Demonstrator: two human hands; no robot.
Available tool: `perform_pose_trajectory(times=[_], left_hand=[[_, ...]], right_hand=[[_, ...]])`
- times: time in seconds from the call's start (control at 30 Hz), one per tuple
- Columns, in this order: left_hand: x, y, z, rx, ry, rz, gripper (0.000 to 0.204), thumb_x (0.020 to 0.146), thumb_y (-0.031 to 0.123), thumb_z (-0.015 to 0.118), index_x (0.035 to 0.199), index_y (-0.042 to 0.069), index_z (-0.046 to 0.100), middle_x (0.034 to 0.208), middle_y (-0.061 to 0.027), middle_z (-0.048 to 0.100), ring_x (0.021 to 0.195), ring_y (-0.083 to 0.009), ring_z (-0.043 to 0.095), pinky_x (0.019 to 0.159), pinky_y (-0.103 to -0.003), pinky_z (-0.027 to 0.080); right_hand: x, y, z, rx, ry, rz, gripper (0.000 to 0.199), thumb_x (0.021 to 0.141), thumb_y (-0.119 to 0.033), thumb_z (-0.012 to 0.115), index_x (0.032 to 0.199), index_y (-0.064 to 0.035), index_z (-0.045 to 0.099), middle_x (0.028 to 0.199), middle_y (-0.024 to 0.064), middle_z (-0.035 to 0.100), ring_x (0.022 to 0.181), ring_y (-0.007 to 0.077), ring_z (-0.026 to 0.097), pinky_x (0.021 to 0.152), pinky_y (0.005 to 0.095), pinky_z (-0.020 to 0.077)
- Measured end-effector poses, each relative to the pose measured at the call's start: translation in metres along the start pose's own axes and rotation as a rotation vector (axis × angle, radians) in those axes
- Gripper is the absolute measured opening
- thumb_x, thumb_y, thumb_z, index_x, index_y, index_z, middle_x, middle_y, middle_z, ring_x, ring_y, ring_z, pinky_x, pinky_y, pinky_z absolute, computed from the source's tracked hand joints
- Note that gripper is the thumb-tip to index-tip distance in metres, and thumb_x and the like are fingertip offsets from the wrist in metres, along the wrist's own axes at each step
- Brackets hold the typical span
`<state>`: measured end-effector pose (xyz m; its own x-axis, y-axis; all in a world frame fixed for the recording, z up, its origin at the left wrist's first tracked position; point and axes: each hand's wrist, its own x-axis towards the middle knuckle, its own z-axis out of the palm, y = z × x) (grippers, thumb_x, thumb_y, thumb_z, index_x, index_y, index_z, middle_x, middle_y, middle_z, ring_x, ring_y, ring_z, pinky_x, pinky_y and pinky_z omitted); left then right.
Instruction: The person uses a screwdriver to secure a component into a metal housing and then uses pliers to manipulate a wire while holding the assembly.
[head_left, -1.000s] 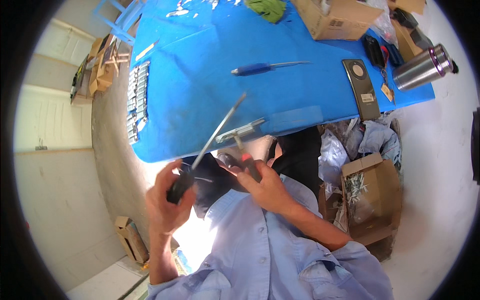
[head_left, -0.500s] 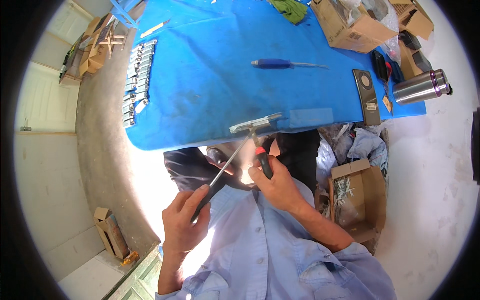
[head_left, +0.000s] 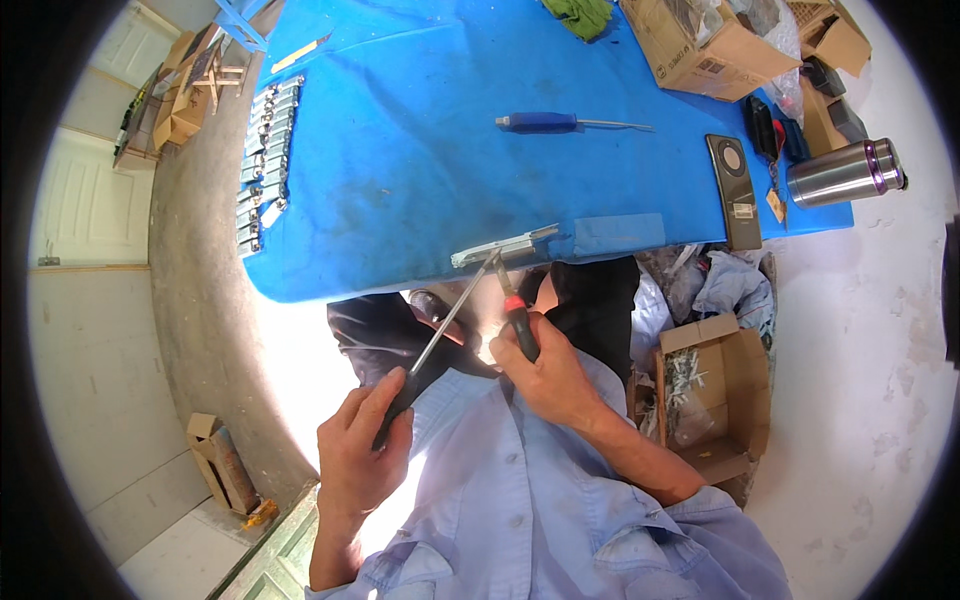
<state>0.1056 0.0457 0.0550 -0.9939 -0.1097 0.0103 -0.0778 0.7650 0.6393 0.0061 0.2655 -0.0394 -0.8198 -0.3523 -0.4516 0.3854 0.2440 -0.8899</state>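
My left hand (head_left: 362, 440) is closed around the black handle of a screwdriver (head_left: 440, 338), its long shaft slanting up to the right. My right hand (head_left: 555, 370) grips a short tool with a black-and-red handle (head_left: 520, 327) and a narrow metal end; its exact kind is not clear. Both tips meet at the underside of a slim silver metal part (head_left: 505, 246) at the near edge of the blue-covered table (head_left: 400, 170). How the tips bear on that part is too small to tell. A blue-handled screwdriver (head_left: 540, 122) lies farther back.
Rows of similar metal parts (head_left: 270, 150) line the table's left side. To the right are a phone (head_left: 735, 190), a steel flask (head_left: 840, 175), keys (head_left: 776, 195) and a cardboard box (head_left: 690, 60). An open carton (head_left: 740, 400) with small metal pieces stands low at my right.
Both hands, their tools and the metal part appear slightly farther left, much as the whole view has shifted. The grips are the same, and the tips stay at the metal part.
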Motion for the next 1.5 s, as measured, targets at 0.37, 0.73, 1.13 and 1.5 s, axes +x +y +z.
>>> perform_pose_trajectory(times=[0.37, 0.73, 1.13, 1.5], left_hand=[[-0.004, 0.039, 0.010, 0.357, -0.078, 0.131, 0.053, 0.087, -0.001, 0.073, 0.138, -0.005, 0.062, 0.086, -0.0108, 0.062, 0.067, -0.0257, 0.063, 0.053, -0.038, 0.052], [0.014, 0.048, -0.014, 0.481, -0.190, 0.172, 0.057, 0.086, -0.001, 0.074, 0.141, -0.001, 0.059, 0.079, -0.0075, 0.055, 0.062, -0.0226, 0.059, 0.051, -0.035, 0.048], [0.048, 0.025, -0.038, -0.126, -0.221, -0.160, 0.035, 0.096, 0.004, 0.074, 0.130, -0.003, 0.071, 0.082, -0.0102, 0.071, 0.066, -0.0097, 0.059, 0.059, -0.029, 0.048], [0.046, 0.030, -0.042, 0.024, -0.210, -0.068, 0.035, 0.097, 0.007, 0.073, 0.130, -0.003, 0.069, 0.084, -0.0094, 0.072, 0.064, -0.0103, 0.062, 0.059, -0.027, 0.048]], right_hand=[[0.001, -0.011, -0.011, -0.017, -0.083, 0.019, 0.038, 0.103, -0.027, 0.064, 0.126, 0.0038, 0.064, 0.084, 0.0100, 0.064, 0.078, 0.0206, 0.064, 0.073, 0.0390, 0.0500], [0.002, -0.013, -0.016, 0.026, -0.131, -0.005, 0.032, 0.099, -0.017, 0.062, 0.120, 0.0071, 0.060, 0.077, 0.0120, 0.060, 0.071, 0.0210, 0.059, 0.067, 0.0405, 0.0481], [0.007, -0.005, -0.028, 0.030, -0.162, -0.036, 0.033, 0.097, -0.013, 0.060, 0.124, 0.0058, 0.059, 0.084, 0.0118, 0.060, 0.078, 0.0208, 0.059, 0.072, 0.0387, 0.0494], [0.008, 0.000, -0.021, 0.066, -0.147, -0.026, 0.040, 0.097, -0.017, 0.063, 0.129, 0.0060, 0.059, 0.084, 0.0098, 0.060, 0.079, 0.0194, 0.059, 0.075, 0.0371, 0.0502]])
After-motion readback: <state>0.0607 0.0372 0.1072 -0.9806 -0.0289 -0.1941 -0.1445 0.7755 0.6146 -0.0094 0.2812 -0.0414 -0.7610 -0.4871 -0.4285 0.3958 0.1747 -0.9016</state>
